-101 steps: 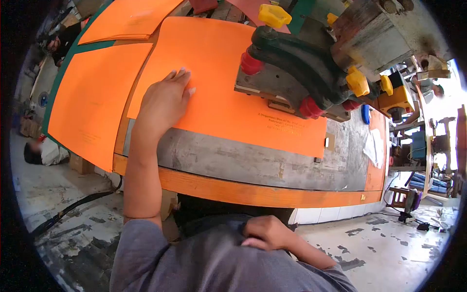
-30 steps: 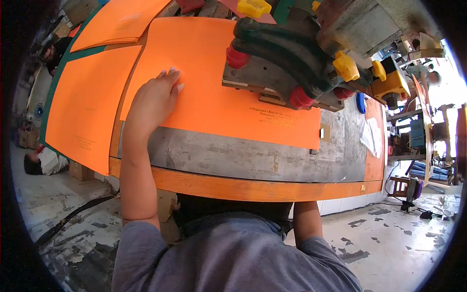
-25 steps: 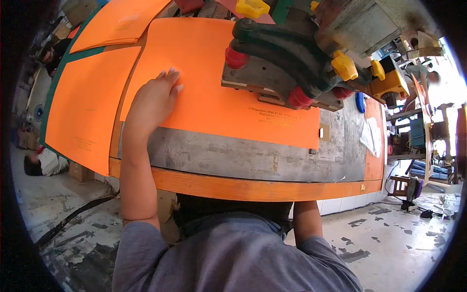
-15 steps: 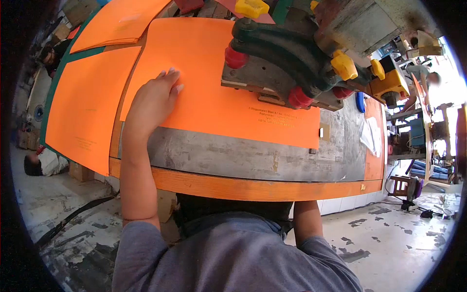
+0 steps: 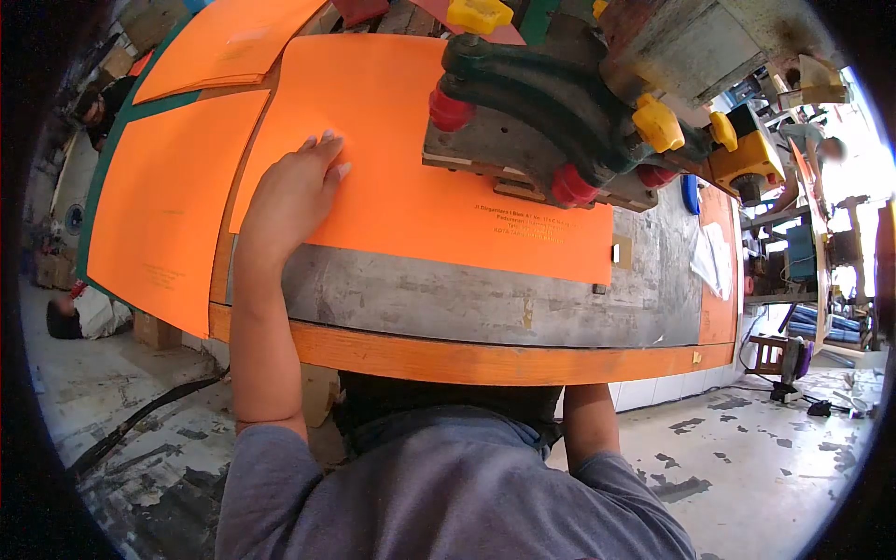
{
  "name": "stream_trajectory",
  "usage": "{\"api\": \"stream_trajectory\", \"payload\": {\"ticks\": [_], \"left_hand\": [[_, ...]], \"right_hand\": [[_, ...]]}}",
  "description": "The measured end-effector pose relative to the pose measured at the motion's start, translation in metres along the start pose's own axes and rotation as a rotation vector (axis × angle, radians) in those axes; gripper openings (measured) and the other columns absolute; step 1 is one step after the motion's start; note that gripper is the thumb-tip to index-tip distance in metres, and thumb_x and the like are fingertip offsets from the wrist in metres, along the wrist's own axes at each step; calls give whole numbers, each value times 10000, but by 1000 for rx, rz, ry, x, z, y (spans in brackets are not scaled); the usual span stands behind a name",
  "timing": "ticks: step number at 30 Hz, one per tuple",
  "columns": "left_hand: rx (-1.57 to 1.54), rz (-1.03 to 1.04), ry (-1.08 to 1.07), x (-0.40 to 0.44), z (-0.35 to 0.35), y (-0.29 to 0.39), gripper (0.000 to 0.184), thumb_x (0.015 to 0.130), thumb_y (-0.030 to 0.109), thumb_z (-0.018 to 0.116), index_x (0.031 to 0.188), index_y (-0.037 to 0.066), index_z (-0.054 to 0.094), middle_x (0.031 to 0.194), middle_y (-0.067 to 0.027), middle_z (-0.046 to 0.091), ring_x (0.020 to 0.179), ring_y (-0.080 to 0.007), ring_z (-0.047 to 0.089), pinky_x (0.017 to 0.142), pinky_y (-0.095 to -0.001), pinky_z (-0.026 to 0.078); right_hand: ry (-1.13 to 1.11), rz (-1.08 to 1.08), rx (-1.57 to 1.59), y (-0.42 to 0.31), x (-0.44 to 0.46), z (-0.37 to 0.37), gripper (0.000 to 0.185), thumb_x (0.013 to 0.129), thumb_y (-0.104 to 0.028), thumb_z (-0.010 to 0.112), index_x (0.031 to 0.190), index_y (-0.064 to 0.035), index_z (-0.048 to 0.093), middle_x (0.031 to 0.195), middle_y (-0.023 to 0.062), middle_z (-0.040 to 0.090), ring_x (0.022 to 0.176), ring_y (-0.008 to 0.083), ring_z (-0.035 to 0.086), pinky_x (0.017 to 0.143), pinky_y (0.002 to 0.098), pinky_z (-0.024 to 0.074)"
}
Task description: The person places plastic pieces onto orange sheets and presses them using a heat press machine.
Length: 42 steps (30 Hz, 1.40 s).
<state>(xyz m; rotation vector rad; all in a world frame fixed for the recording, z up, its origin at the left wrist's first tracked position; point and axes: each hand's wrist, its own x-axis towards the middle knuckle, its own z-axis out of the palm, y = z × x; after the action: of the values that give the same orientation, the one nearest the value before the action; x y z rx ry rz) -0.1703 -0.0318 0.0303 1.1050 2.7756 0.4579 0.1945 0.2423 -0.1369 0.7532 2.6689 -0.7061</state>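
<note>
My left hand (image 5: pixel 294 191) lies on the left part of a large orange sheet (image 5: pixel 373 121), fingers stretched out over the paper. The sheet has small dark printed lines near its front right edge and rests on a grey metal table plate (image 5: pixel 401 289). Above its right part sits a press head with a dark green arm (image 5: pixel 541 79), red knobs (image 5: pixel 452 109) and yellow wing knobs (image 5: pixel 658 123); part of the sheet is hidden beneath it. My right forearm (image 5: pixel 590 420) goes under the table edge, and that hand is hidden.
Another printed orange sheet (image 5: pixel 159 205) lies to the left, with a stack of orange sheets (image 5: pixel 224 47) behind it. A wooden edge (image 5: pixel 467 361) borders the table. At the right are a clear plastic piece (image 5: pixel 712 261) and a blue object (image 5: pixel 691 196). Other people are in the background.
The press head appears a tiny bit further up and left, and slightly more of the printed text shows. My left hand stays in place on the sheet.
</note>
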Motion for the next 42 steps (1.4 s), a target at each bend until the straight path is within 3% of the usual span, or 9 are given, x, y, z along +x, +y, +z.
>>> {"api": "stream_trajectory", "payload": {"ticks": [10,12,18,19,21,28,36,42], "left_hand": [[3,46,32,0,7,-8,409,1081,236,604,1396,-21,636,1394,-275,640,1368,-404,582,1136,-478,493],[39,130,125,-1,11,-10,330,1069,192,578,1317,-22,610,1196,-274,717,1298,-410,625,1038,-517,540],[24,107,115,-2,8,-6,335,1072,195,575,1326,-22,607,1182,-282,718,1297,-415,626,1043,-508,541],[23,107,115,-2,5,-3,335,1072,195,575,1326,-22,607,1182,-282,718,1297,-415,626,1043,-508,541],[9,-10,-19,-1,-2,3,430,1088,255,588,1427,-7,618,1422,-266,628,1395,-392,563,1157,-477,476],[17,15,-19,0,1,-3,429,1091,252,580,1434,-2,615,1443,-245,625,1405,-386,557,1168,-472,469],[-5,44,40,-1,3,-4,417,1090,252,585,1409,-14,622,1348,-282,662,1332,-423,604,1112,-496,508],[13,62,35,-1,4,-5,445,1088,269,592,1435,-9,611,1407,-268,638,1382,-402,574,1140,-477,488]], "right_hand": [[0,-4,-3,0,1,0,588,1042,-478,582,1474,-80,571,1418,240,628,1334,433,579,1121,491,458],[-1,-5,-1,-1,0,0,591,1043,-480,580,1478,-80,569,1421,240,627,1336,433,578,1122,491,457],[-1,-2,-2,-1,0,0,599,1046,-485,573,1489,-81,561,1431,242,622,1342,433,575,1126,489,456],[-3,-4,-2,-1,0,0,601,1047,-486,572,1490,-81,560,1432,243,621,1343,433,574,1127,489,456],[-2,-6,-1,-1,0,-1,603,1048,-488,570,1494,-82,557,1435,243,620,1346,434,574,1128,488,455],[-2,-9,1,-2,0,-1,613,1052,-494,563,1507,-83,548,1447,245,614,1353,434,570,1133,486,453],[-3,-12,-5,-3,0,-2,625,1057,-501,554,1522,-84,538,1460,248,608,1361,434,566,1138,483,451],[-10,-19,-2,-3,1,-3,634,1060,-507,548,1533,-85,530,1469,250,603,1368,434,563,1142,481,450]]}}
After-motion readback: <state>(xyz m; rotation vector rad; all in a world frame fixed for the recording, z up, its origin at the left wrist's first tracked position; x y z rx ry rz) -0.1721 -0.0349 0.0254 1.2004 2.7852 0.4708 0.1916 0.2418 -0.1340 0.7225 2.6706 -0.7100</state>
